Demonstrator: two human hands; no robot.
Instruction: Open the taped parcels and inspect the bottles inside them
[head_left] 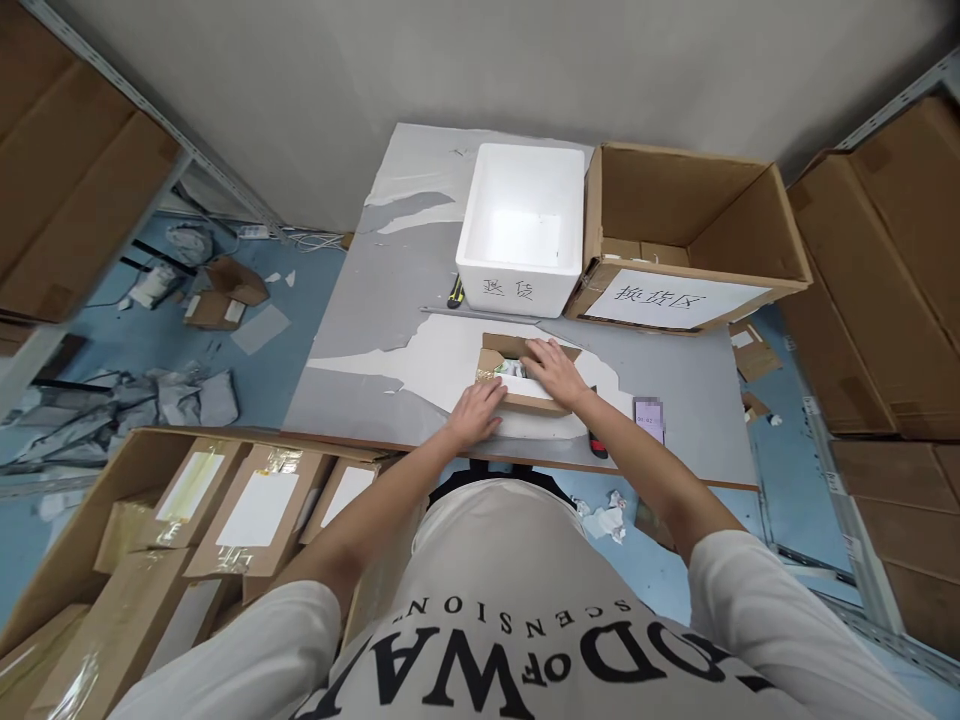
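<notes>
Carton sits near front edge of counter, on a torn white patch, top flaps up, directly ahead of the person; green-and-white item shows inside. All clock positions below are from the carton.

Left hand at 8 o'clock, palm down, fingers loosely bent, fingertips touching the carton's near corner; can't tell if it pinches the cardboard. Right hand at 2 o'clock, palm down over the carton's right half, fingers pointing across the top opening; fingertips partly hidden, can't tell whether they grip anything.

White foam box at 12, handwriting on front wall. Big box at 1 to 2, just beside foam box, handwritten white label on front, more cardboard inside. Yellow-black cutter at 10 to 11, against foam box's base. Red-black cutter at 4 to 5, partly under right forearm. Phone, screen lit, at 3 to 4.

Off the counter: taped boxes packed in a large bin at 8; grey bags on blue floor at 9; crumpled paper on floor at 5.
</notes>
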